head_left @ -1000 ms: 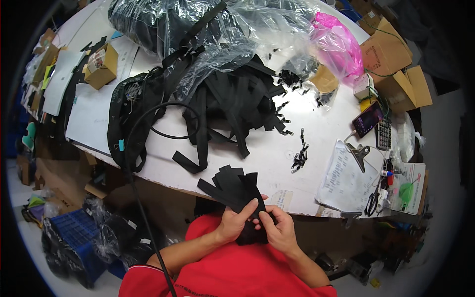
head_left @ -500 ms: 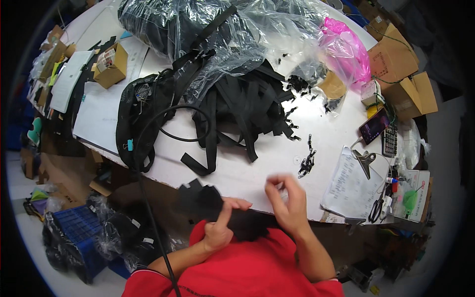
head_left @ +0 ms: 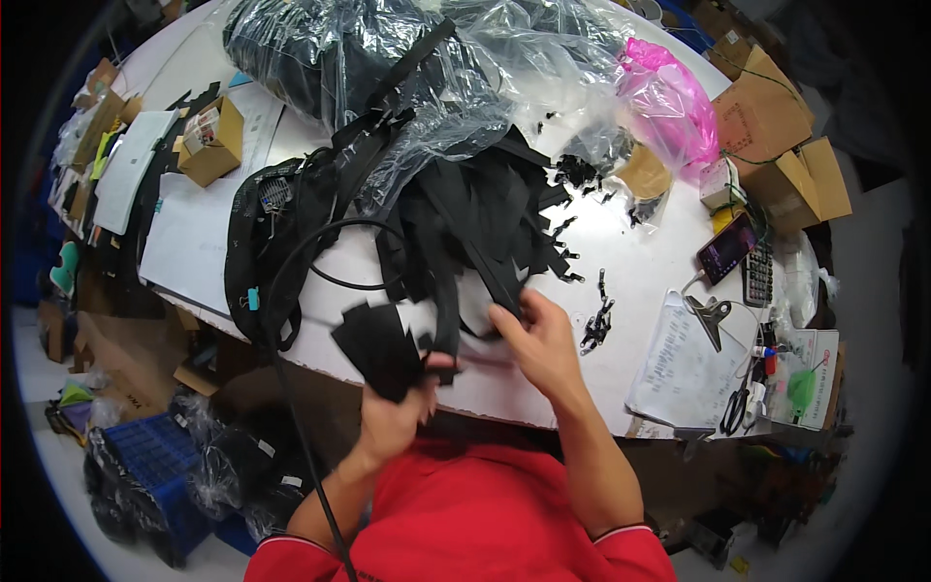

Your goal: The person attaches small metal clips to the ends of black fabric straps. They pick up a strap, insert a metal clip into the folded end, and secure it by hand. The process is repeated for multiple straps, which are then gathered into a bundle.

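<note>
My left hand point(head_left: 396, 412) is closed around a bunch of wide black zipper strips point(head_left: 373, 351), whose ends fan out above it at the table's front edge. My right hand point(head_left: 541, 339) reaches to the near side of a tangled pile of black zipper strips point(head_left: 475, 209). Its thumb and fingers pinch the end of one strip point(head_left: 493, 274). Small sliders hang from strip ends along the pile's right side. Several loose black sliders point(head_left: 596, 328) lie on the white table, right of my right hand. Fingers of my left hand are partly blurred.
A black mesh bag point(head_left: 262, 238) and a looping black cable point(head_left: 291, 417) lie left of the pile. Clear plastic bags point(head_left: 388, 68) stand behind it. To the right are a clipboard point(head_left: 689, 373), phone point(head_left: 727, 247), calculator point(head_left: 757, 274), scissors point(head_left: 737, 407) and open cardboard box point(head_left: 805, 184).
My right hand has moved up and left onto the pile and now pinches a strip. My left hand has shifted left, raising the bunch over the table edge.
</note>
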{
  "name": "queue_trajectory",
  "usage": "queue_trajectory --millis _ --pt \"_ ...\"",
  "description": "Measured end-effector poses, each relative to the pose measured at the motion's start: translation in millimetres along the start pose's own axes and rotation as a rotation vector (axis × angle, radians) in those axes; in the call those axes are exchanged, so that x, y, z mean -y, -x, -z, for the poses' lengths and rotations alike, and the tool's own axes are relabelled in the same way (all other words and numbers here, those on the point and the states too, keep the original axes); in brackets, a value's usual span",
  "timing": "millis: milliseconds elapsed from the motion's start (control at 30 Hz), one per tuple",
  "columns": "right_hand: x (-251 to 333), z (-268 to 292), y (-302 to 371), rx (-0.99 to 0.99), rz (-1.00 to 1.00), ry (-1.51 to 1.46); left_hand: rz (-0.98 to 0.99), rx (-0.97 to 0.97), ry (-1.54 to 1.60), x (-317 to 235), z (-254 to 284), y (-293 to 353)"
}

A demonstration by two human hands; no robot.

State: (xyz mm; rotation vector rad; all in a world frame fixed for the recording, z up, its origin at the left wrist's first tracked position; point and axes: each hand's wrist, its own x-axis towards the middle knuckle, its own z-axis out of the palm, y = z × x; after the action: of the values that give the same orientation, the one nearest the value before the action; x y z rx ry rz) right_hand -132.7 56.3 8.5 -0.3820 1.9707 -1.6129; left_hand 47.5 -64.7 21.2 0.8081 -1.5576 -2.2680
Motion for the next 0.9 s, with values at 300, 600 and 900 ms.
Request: queue_trajectory --millis 300,600,900 --pt "-14 53 95 0.165 -0.244 -0.067 0.342 0.051 0.273 47 -61 47" --pt "0 47 127 0.134 -0.283 -0.319 0.493 -0.011 0.625 43 -76 43" --pt "-16 63 177 -0.013 -0.182 -0.268 0.460 -0.072 0.724 41 -104 12"
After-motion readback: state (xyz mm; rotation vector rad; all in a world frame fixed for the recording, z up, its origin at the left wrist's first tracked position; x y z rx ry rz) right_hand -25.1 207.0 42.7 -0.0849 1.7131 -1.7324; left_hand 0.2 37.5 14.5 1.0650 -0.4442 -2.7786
